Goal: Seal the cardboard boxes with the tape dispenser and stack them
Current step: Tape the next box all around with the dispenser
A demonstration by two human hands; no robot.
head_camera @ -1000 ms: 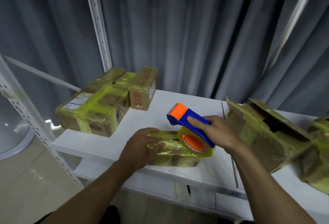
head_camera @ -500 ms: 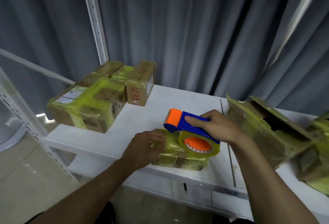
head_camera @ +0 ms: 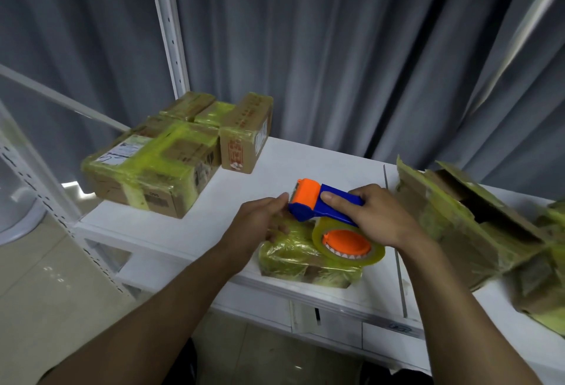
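A small cardboard box (head_camera: 298,257) wrapped in yellow tape lies near the front edge of the white table (head_camera: 275,170). My right hand (head_camera: 374,216) grips the blue and orange tape dispenser (head_camera: 318,204) by its handle, with the tape roll (head_camera: 347,245) over the box's right side. My left hand (head_camera: 260,224) rests on the left part of the box, its fingertips touching the dispenser's orange front end. Whether they pinch tape is unclear.
A group of taped boxes (head_camera: 156,167) sits at the table's back left, with one upright box (head_camera: 246,137) beside them. An open, torn box (head_camera: 458,222) lies at the right. A white shelf upright (head_camera: 168,26) stands behind, before grey curtains.
The dispenser has turned flatter and shifted left over the small box. My left hand has lifted from the box top toward the dispenser's orange end.
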